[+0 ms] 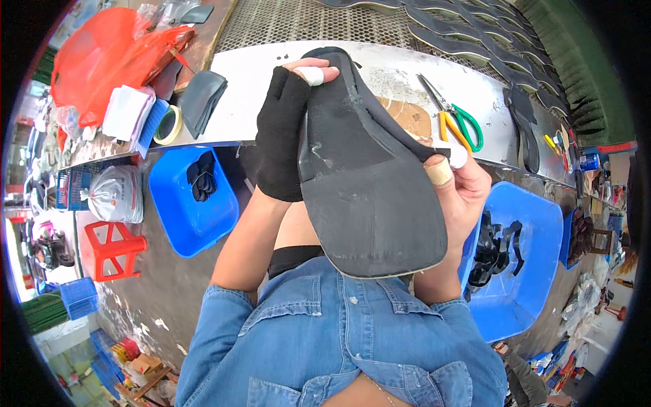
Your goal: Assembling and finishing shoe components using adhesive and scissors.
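A black shoe sole (373, 210) is held up over the table's near edge, its broad, squared end towards me. My left hand (281, 139), in a black fingerless glove with white tape on one finger, grips its left side near the far end. A narrow black strap (390, 122) runs along the sole's right side. My right hand (461, 190) pinches the strap's near end by the sole's right edge, between thumb and fingers wrapped in tape. Behind it on the table lie yellow-handled pliers (447, 129), green-handled scissors (468, 125) and a tan board (407, 115).
Blue tubs stand below the table, the left one (180, 230) and the right one (529, 298) both holding black pieces. A metal mesh rack (305, 27) carries rows of dark soles (461, 41). Left lie a red plastic bag (102, 61) and a tape roll (168, 125); a red stool (112, 251) stands below.
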`<action>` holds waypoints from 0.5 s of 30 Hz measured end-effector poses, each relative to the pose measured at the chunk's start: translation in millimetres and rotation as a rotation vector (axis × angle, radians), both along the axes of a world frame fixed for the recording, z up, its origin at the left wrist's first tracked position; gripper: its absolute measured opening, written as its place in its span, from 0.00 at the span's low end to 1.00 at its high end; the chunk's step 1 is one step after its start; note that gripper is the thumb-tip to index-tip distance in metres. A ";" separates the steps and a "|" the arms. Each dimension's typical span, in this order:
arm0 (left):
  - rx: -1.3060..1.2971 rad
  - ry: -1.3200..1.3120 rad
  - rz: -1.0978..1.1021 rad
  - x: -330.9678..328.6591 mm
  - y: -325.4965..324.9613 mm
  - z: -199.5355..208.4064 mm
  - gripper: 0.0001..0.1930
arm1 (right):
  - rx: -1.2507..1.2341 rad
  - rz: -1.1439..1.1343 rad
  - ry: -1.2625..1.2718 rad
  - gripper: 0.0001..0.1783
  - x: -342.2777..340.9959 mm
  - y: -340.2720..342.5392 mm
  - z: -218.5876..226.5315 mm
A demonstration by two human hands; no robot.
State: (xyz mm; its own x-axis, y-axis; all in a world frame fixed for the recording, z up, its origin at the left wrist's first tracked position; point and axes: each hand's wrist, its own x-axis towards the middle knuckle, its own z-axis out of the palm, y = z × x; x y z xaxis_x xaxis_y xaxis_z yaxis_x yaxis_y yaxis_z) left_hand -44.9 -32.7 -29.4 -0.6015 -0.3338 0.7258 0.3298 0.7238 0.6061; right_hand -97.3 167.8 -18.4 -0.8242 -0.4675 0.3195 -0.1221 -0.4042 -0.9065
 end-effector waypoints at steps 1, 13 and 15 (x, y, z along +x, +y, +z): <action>-0.018 0.003 0.009 -0.1 -1.1 -0.6 0.18 | 0.000 -0.004 0.000 0.11 0.7 0.1 0.1; -0.076 -0.078 0.060 5.5 -13.0 4.8 0.18 | 0.182 -0.114 0.413 0.16 1.8 1.7 8.2; -0.082 -0.061 0.047 4.0 -16.8 0.1 0.18 | -0.328 0.067 0.236 0.20 -6.7 8.8 -2.1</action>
State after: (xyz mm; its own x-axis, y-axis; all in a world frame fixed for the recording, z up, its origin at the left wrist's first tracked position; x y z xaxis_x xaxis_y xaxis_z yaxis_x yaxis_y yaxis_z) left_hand -40.9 -49.6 -29.4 -0.6301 -0.3037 0.7147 0.2588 0.7856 0.5620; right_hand -104.0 176.6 -20.5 -0.6815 -0.3593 0.6375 -0.2755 -0.6811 -0.6784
